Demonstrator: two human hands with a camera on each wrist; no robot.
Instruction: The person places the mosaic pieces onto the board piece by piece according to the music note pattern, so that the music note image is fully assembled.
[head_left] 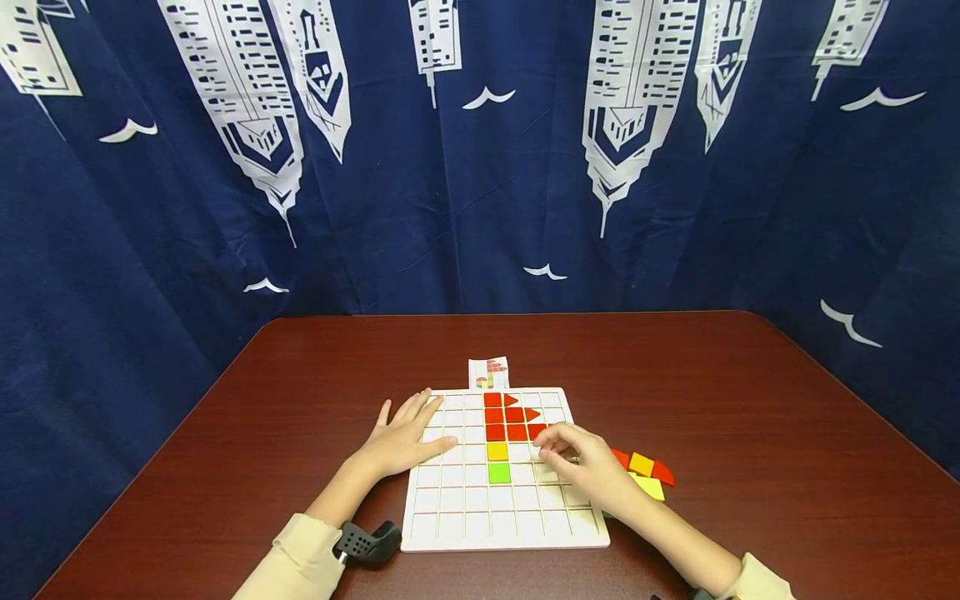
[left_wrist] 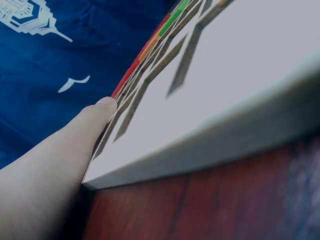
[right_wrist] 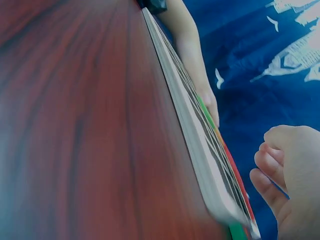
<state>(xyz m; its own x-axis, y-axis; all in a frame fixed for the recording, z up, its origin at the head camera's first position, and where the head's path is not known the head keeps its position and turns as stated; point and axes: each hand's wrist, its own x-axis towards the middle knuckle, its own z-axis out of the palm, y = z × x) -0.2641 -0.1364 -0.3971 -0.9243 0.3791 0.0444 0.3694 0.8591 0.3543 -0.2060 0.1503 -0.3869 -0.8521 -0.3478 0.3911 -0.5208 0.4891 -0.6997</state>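
Observation:
A white grid board lies on the table, with red tiles in its top rows, a yellow tile below them and a green tile under that. My left hand rests flat on the board's left edge, fingers straight; in the left wrist view a finger touches the board's rim. My right hand hovers over the board's right side with fingers curled, its fingertips pinching a red tile. The right wrist view shows those curled fingers above the board.
Loose red, orange and yellow tiles lie on the brown table just right of the board. A small pattern card sits at the board's far edge. A blue printed curtain hangs behind the table.

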